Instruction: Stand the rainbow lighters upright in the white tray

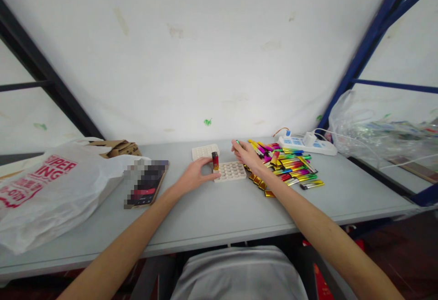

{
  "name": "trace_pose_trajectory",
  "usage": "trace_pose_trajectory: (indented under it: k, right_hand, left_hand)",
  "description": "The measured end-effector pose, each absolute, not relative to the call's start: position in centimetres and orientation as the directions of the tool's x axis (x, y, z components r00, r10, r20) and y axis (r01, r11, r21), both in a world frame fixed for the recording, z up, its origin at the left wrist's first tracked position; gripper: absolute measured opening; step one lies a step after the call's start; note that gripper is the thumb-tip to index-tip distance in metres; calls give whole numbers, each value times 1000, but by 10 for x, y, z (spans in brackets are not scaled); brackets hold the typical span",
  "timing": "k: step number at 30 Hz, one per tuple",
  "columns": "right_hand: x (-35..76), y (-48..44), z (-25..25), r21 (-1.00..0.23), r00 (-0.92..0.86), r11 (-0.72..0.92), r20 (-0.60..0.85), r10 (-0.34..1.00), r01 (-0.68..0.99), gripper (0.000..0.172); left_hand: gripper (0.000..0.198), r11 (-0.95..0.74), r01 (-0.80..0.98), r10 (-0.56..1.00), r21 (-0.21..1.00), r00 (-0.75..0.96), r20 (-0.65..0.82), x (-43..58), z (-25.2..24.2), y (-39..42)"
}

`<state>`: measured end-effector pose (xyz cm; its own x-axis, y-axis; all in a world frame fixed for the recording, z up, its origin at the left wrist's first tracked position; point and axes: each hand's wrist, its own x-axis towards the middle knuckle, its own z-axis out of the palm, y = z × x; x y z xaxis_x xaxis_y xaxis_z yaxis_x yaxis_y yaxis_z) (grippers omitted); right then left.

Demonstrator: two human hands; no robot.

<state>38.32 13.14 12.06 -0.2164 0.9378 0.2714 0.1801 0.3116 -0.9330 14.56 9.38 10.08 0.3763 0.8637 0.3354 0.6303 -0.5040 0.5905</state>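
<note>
My left hand (195, 175) is curved around the left end of a white tray with rows of round holes (230, 177); its thumb lies at the front corner and its fingers at the back. At that end a red and yellow lighter with a black top (215, 161) stands upright, close to the fingertips. My right hand (247, 154) is closed above the tray's right end, pinching a lighter (237, 142) of which only a small green bit shows. Beside its wrist lies a pile of shiny, many-coloured lighters (296, 166), partly hidden by the forearm.
A second white tray (204, 151) lies behind, near the wall. On the left are a phone (148, 186), a white plastic bag (68, 186) and brown cardboard (121, 148). A white power strip (308, 144) with cables sits at the back right, near a blue metal post (356, 62).
</note>
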Motion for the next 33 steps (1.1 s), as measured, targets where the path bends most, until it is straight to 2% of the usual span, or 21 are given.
trace_pose_trajectory:
  k: [4, 9, 13, 19, 24, 28, 30, 33]
  right_hand:
    - [382, 133, 116, -860, -148, 394, 365, 919, 323, 54]
    - [377, 131, 114, -794, -91, 432, 437, 895, 428, 42]
    - [375, 128, 115, -759, -155, 473, 455, 877, 446, 34]
    - [374, 128, 111, -727, -203, 490, 452, 869, 480, 32]
    - [374, 126, 113, -726, -189, 489, 459, 868, 484, 38]
    - [375, 121, 119, -693, -206, 530, 499, 842, 488, 43]
    - [377, 118, 121, -656, -239, 557, 514, 824, 509, 38]
    - [380, 116, 124, -538, -340, 640, 555, 759, 549, 31]
  left_hand:
    - [73, -534, 666, 846, 521, 423, 326, 143, 99, 93]
    - [76, -552, 678, 834, 486, 454, 313, 140, 99, 92]
    - [74, -548, 684, 836, 481, 458, 302, 140, 101, 90]
    - [71, -556, 676, 831, 484, 465, 306, 141, 102, 91]
    - [74, -547, 681, 837, 487, 470, 282, 139, 103, 91]
    - [69, -567, 659, 822, 494, 487, 295, 138, 103, 91]
    - [67, -570, 654, 820, 497, 487, 300, 138, 103, 91]
    - [67, -560, 662, 828, 498, 470, 307, 139, 102, 91]
